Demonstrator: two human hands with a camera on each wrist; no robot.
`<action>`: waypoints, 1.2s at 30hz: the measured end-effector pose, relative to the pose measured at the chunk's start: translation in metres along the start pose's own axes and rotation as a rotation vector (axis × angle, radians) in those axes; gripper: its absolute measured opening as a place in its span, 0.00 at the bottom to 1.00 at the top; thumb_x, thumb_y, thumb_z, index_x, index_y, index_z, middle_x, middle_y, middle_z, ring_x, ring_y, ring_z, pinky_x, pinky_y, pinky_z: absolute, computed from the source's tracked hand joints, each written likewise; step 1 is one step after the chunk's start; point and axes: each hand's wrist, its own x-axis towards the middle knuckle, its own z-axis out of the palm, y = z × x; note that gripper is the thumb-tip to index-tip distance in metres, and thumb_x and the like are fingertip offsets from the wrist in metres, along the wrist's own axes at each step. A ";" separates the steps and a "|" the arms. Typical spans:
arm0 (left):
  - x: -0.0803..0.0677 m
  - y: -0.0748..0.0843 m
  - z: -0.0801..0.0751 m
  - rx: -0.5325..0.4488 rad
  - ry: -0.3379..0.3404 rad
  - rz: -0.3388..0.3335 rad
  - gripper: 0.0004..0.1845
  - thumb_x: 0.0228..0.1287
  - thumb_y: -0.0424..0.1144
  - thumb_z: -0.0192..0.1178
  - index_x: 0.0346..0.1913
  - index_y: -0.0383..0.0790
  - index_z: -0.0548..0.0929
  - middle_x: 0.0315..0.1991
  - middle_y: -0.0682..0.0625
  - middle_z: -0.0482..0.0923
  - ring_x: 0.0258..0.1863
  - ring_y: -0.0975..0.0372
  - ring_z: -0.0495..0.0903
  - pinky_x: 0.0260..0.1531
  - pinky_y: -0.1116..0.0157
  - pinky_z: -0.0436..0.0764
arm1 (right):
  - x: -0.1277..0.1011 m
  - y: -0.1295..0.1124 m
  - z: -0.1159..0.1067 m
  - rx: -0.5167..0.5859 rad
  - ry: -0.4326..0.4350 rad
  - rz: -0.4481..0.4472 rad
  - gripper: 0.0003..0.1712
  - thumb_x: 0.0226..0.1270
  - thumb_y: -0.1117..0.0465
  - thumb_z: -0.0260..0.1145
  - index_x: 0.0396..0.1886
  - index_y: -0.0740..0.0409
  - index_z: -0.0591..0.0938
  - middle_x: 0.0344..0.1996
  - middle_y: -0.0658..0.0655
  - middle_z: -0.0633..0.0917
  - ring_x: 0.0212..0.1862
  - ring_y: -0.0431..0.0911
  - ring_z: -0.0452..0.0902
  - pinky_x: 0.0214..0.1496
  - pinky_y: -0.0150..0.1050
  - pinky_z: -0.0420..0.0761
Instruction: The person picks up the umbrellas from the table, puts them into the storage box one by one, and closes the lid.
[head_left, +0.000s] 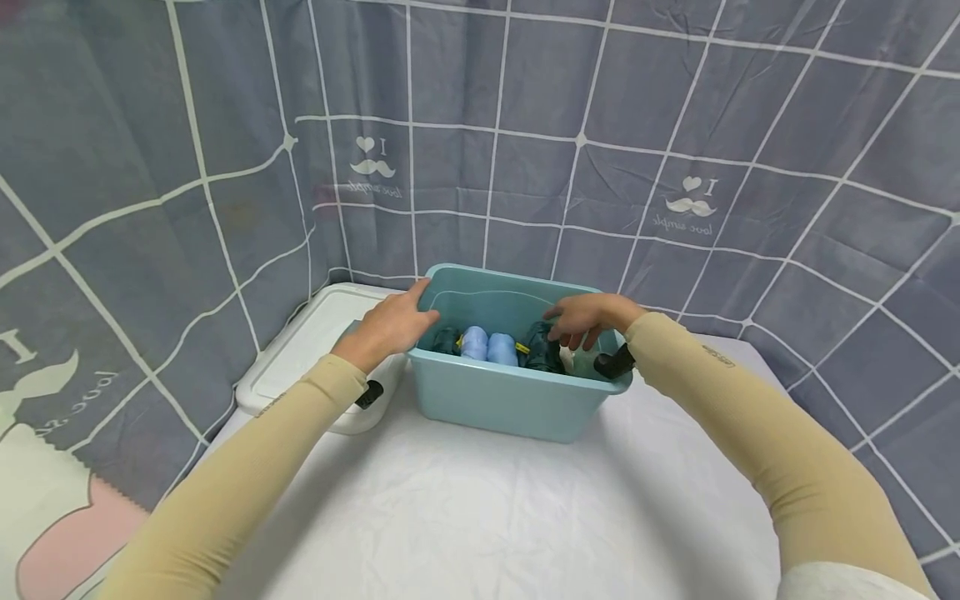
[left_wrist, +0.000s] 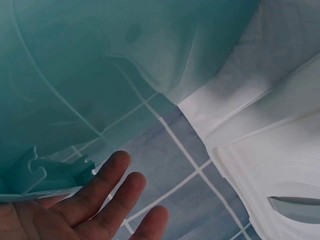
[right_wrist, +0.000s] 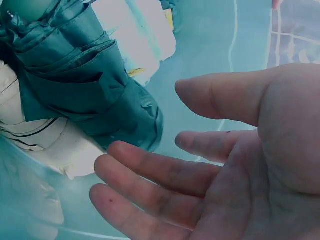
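A teal plastic bin (head_left: 510,404) stands on the white-covered table. Inside it lie a dark teal folded umbrella (head_left: 542,350), two light blue rolls (head_left: 487,346) and a cream item (right_wrist: 40,140). My left hand (head_left: 408,321) rests on the bin's left rim; in the left wrist view its fingers (left_wrist: 112,187) lie straight along the outside of the bin wall (left_wrist: 75,75). My right hand (head_left: 577,325) hovers over the bin's right side. Its fingers (right_wrist: 150,170) are relaxed and apart, just beside the folded umbrella (right_wrist: 85,90), holding nothing.
A white lidded container (head_left: 307,350) sits left of the bin, close to my left forearm. A grey checked curtain (head_left: 525,125) closes off the back and both sides. The white tablecloth (head_left: 487,517) spreads out in front of the bin.
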 end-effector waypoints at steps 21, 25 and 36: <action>0.002 -0.002 -0.001 0.012 -0.011 -0.005 0.40 0.73 0.54 0.44 0.83 0.51 0.45 0.76 0.36 0.61 0.71 0.40 0.67 0.62 0.37 0.70 | -0.056 0.021 0.018 0.056 0.398 -0.220 0.35 0.76 0.55 0.59 0.79 0.55 0.62 0.67 0.68 0.75 0.68 0.63 0.72 0.66 0.62 0.72; 0.001 0.000 -0.001 0.008 -0.013 -0.004 0.40 0.73 0.55 0.44 0.83 0.51 0.45 0.76 0.36 0.61 0.71 0.40 0.67 0.61 0.37 0.71 | -0.062 0.030 0.024 0.070 0.492 -0.238 0.36 0.75 0.56 0.60 0.79 0.53 0.61 0.67 0.68 0.75 0.68 0.62 0.71 0.65 0.62 0.73; 0.001 -0.002 0.001 0.002 -0.008 0.002 0.40 0.73 0.55 0.43 0.83 0.50 0.45 0.76 0.36 0.61 0.71 0.40 0.67 0.63 0.37 0.70 | -0.066 0.051 0.040 0.025 0.697 -0.222 0.36 0.73 0.55 0.62 0.78 0.55 0.63 0.70 0.68 0.71 0.71 0.66 0.66 0.66 0.66 0.70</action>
